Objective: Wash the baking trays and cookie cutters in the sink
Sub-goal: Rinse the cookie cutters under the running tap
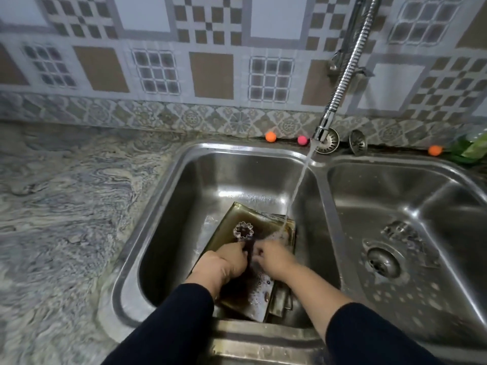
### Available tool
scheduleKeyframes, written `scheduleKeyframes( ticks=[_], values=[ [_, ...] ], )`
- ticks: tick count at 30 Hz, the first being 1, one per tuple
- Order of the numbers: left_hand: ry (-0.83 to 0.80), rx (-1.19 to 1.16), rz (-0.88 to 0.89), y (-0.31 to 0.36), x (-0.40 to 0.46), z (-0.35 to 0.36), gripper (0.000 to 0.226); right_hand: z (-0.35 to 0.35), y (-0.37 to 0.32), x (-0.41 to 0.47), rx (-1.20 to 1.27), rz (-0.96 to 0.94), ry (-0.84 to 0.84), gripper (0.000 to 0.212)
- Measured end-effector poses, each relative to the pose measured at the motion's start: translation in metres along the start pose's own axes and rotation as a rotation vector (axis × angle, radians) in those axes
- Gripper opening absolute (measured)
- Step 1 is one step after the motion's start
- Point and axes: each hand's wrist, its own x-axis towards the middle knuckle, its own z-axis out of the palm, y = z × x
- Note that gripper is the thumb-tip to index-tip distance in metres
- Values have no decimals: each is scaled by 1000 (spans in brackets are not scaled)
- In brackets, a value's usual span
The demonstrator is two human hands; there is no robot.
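1. The left hand point(228, 262) and the right hand point(274, 256) are meeting over the middle of the top baking tray point(224, 233), and whatever they are working on between them is staying hidden.
2. Both hands' fingers are curling under, out of sight.
3. The lower trays point(283, 301) are showing only as edges at the stack's near right corner.
4. The faucet hose point(353, 56) is running off the top edge.
5. A green object point(471, 146) is getting cut by the right edge, too blurred to identify.
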Motion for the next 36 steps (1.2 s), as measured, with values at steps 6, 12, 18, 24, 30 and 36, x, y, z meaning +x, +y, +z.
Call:
scheduleKeyframes(
  ticks=[6,12,18,24,30,36],
  values=[
    [-13,-652,48,34,3,4,37,-46,8,-25,963,254,73,12],
    [-163,-1057,-32,68,-1,-2,49,-54,13,-40,1112,272,167,29],
    [-183,-1129,-37,71,-2,-9,50,-62,11,-47,1222,301,175,32],
    [-251,-1053,-124,72,-13,-17,32,-61,5,-53,1233,251,182,16],
    [-134,-1392,-78,79,-5,-25,17,-69,15,-59,1105,178,266,21],
    [155,-1207,-9,80,-2,-10,5,-77,20,-72,1062,230,194,29]
  ],
)
